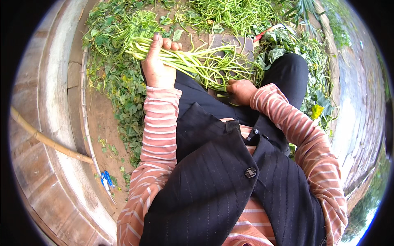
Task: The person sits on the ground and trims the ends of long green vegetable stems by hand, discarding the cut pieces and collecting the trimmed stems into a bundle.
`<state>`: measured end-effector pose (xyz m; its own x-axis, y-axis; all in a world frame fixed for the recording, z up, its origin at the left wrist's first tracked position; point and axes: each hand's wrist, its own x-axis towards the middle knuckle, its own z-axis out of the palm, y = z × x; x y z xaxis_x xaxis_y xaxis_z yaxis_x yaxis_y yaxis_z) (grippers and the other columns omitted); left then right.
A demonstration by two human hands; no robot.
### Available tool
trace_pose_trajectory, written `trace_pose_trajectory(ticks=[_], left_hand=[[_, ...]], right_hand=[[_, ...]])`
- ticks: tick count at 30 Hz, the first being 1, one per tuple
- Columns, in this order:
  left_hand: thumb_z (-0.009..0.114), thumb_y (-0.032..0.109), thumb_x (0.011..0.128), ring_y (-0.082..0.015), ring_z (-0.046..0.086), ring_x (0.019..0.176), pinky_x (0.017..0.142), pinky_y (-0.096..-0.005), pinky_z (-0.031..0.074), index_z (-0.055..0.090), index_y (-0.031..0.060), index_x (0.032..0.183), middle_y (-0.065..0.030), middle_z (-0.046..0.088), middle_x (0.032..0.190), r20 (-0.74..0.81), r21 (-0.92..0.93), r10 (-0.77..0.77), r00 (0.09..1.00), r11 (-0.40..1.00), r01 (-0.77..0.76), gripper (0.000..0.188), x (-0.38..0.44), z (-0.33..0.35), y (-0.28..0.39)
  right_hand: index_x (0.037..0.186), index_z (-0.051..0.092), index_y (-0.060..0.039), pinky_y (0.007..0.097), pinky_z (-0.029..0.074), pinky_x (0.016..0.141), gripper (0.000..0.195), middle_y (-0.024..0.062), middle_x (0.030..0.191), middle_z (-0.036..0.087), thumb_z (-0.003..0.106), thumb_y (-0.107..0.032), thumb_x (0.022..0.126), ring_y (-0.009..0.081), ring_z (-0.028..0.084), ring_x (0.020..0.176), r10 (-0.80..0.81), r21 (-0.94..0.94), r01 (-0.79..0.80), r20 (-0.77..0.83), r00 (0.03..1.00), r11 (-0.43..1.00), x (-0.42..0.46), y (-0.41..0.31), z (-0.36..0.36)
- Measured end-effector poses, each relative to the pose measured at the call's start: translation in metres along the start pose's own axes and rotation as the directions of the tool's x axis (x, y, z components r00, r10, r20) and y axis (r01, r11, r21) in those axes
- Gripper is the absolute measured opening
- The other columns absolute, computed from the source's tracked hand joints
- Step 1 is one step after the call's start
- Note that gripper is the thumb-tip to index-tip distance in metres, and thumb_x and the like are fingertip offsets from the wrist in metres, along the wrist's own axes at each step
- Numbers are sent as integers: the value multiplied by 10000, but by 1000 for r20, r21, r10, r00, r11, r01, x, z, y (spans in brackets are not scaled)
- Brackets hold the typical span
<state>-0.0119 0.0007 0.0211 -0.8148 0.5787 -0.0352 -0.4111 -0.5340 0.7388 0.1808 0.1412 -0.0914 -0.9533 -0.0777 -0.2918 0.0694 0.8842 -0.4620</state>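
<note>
My left hand (158,61) is closed around a bundle of long green leaf stems (190,60), thumb on top. The thick, even ends stick out to the left of the fist, and the thin ends spread loosely to the right over my lap. At the lower right of that spread, my right hand (241,92) touches the thin ends. Its fingers curl downward and are partly hidden, so I cannot tell whether it grips any stems. Beneath the thin ends, a flat brown sheet (246,46) lies on the ground.
Loose stems (227,15) are heaped ahead. Another stem pile (143,23) lies far left among leaves. Leafy vines (123,89) cover the soil on my left; wilted leaves (277,44) lie right, beside a red strip (261,37). Bamboo poles (50,141) and a blue-handled tool (107,180) lie left.
</note>
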Motion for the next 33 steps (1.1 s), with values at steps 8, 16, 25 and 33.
trace_pose_trajectory(ticks=[8, 16, 25, 33], left_hand=[[576, 149, 837, -168, 486, 597, 630, -345, 447, 511, 42, 819, -40, 471, 644, 58, -29, -40, 998, 999, 42, 126, -1, -1, 0], [592, 68, 814, -162, 507, 530, 505, -288, 438, 535, 26, 877, -52, 494, 600, 218, 62, -91, 972, 995, 79, 95, -14, 19, -4], [572, 95, 829, -148, 485, 546, 528, -286, 418, 547, 63, 927, -34, 478, 618, 237, 133, -76, 968, 990, 45, 106, -10, 12, -3], [623, 108, 808, -136, 564, 550, 508, -244, 465, 561, -9, 901, -49, 577, 692, 330, 299, -228, 916, 946, 128, 162, -36, 42, -35]], right_hand=[[780, 537, -24, 224, 415, 590, 100, -16, 701, 518, 622, 12, 740, 61, 493, 656, 175, 864, 78, -189, 966, 497, -21, -6, -32], [844, 574, -33, 196, 409, 523, 85, -13, 687, 564, 631, -57, 784, 56, 502, 574, 359, 947, 252, -310, 880, 199, -41, -2, -87], [828, 578, -63, 176, 358, 516, 66, -43, 675, 544, 630, -73, 788, 36, 458, 559, 483, 934, 252, -348, 804, 253, -67, 12, -115], [814, 563, -15, 210, 439, 622, 56, 1, 742, 574, 611, 1, 789, 70, 534, 670, 307, 835, 431, -533, 788, 342, -33, -57, -121]])
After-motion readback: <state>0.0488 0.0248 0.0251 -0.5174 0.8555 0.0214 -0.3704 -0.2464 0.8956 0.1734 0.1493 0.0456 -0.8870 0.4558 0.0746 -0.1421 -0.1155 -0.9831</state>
